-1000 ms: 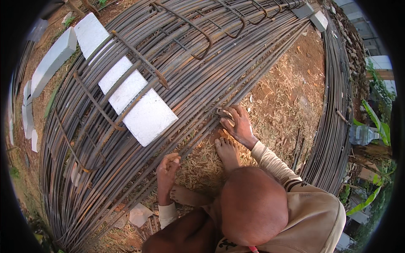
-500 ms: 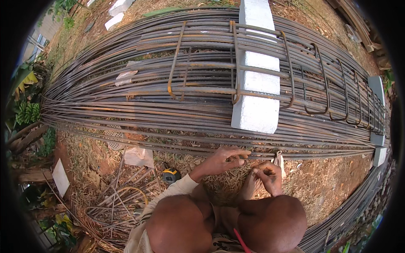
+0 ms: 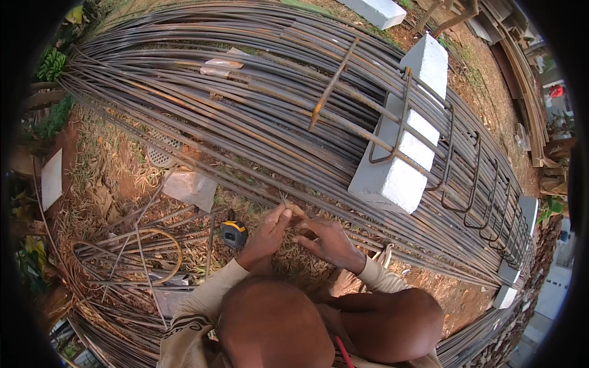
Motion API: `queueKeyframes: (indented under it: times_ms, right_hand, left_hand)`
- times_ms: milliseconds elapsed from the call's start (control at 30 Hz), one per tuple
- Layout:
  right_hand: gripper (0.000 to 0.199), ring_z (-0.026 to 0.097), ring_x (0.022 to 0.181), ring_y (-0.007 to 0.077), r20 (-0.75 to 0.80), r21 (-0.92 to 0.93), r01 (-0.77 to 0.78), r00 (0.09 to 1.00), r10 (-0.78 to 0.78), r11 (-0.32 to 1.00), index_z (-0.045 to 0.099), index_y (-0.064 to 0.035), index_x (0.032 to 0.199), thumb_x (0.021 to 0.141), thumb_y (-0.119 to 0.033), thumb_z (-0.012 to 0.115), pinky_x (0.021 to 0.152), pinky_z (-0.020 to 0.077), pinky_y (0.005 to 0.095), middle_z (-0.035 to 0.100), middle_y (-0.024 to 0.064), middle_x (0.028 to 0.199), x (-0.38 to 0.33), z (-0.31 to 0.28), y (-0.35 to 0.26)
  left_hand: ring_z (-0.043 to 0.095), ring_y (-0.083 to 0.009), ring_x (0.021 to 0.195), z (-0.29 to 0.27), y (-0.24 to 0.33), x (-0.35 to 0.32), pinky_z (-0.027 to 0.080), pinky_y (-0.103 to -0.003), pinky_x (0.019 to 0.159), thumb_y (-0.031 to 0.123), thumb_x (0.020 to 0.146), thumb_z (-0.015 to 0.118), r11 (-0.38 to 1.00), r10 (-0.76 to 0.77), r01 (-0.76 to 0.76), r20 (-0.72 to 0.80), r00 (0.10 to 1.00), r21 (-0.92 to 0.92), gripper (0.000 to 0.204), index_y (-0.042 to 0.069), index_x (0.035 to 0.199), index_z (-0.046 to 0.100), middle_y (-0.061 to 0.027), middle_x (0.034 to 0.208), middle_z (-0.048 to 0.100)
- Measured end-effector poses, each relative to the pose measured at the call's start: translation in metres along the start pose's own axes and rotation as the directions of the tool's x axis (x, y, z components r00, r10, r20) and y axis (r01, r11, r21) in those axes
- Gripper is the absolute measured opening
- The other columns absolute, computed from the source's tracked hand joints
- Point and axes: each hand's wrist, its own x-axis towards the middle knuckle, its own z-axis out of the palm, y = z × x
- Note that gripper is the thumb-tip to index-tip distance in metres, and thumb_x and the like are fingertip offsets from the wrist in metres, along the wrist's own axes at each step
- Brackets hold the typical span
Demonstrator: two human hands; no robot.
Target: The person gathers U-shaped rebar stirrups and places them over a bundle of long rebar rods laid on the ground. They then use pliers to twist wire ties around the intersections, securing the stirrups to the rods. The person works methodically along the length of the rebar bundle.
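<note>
My left hand (image 3: 267,234) is closed in a pinch, with thin strands like wire (image 3: 284,197) poking up past its fingertips. Right beside it, my right hand (image 3: 331,244) points its fingers at the left fingertips, thumb held apart; whether the two hands touch is hard to see. Just beyond both hands run long steel reinforcing bars (image 3: 202,122). A rusty bar cage with bent stirrups (image 3: 400,116) lies over them, farther right. Close to my left wrist, a black and yellow tape measure (image 3: 234,233) rests on the ground.
White blocks (image 3: 392,178) stand under the cage, one near and others at the far right (image 3: 506,297). Loose bars and coiled rods (image 3: 123,257) cover the ground at left. A plastic sheet (image 3: 191,189) and a perforated piece (image 3: 162,147) lie by the bars.
My view has turned, so the bars now slant down to the right. My hands have come together; the left now pinches thin strands, and the right has swung over toward it with its fingers spread.
</note>
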Motion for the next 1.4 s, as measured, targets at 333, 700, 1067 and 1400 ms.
queueKeyframes:
  times_ms: [333,700,1067,1400]
  right_hand:
    - [0.029,0.064,0.108,0.0327,0.124,-0.792,0.274,0.947,-0.295,0.546,0.067,-0.0047,0.11,0.082,-0.005,0.075,0.084,0.0562,0.0419,0.068,0.0115,0.108,0.144,-0.192,-0.129]
    - [0.017,0.065,0.107,0.0288,0.57,-0.75,0.551,0.819,-0.065,0.367,0.073,-0.0053,0.097,0.081,-0.012,0.074,0.111,0.0445,0.0402,0.07,0.0092,0.103,0.287,-0.179,-0.094]
    - [0.014,0.065,0.096,0.0324,0.435,-0.871,0.443,0.896,-0.085,0.214,0.07,-0.0002,0.096,0.091,-0.013,0.069,0.085,0.0518,0.0442,0.065,0.0137,0.093,0.257,-0.243,-0.12]
    - [0.013,0.068,0.101,0.0268,0.283,-0.952,0.294,0.95,-0.13,0.08,0.079,-0.012,0.092,0.086,-0.017,0.069,0.102,0.0482,0.0459,0.072,0.0065,0.096,0.221,-0.221,-0.113]
  left_hand:
    - [0.038,-0.0078,0.061,-0.074,0.042,0.123,0.035,-0.028,0.058,0.035,0.112,0.043,0.936,0.254,-0.18,-0.223,0.941,0.302,0.041,0.0,0.127,0.059,0.0009,0.069,0.044]
    - [0.043,-0.0071,0.07,-0.063,0.073,0.178,0.039,-0.026,0.062,0.041,0.107,0.057,0.951,0.297,-0.303,-0.081,0.951,-0.068,0.046,0.0,0.127,0.062,0.0033,0.078,0.05]
    - [0.049,-0.0051,0.064,-0.017,0.054,0.172,0.04,-0.024,0.057,0.032,0.104,0.064,0.896,0.419,-0.443,-0.27,0.867,-0.032,0.042,-0.004,0.125,0.064,-0.0017,0.083,0.058]
    - [0.053,-0.0044,0.059,-0.009,0.076,0.171,0.044,-0.022,0.052,0.038,0.102,0.066,0.955,0.255,-0.268,-0.109,0.961,-0.126,0.044,-0.003,0.121,0.067,-0.0078,0.096,0.073]
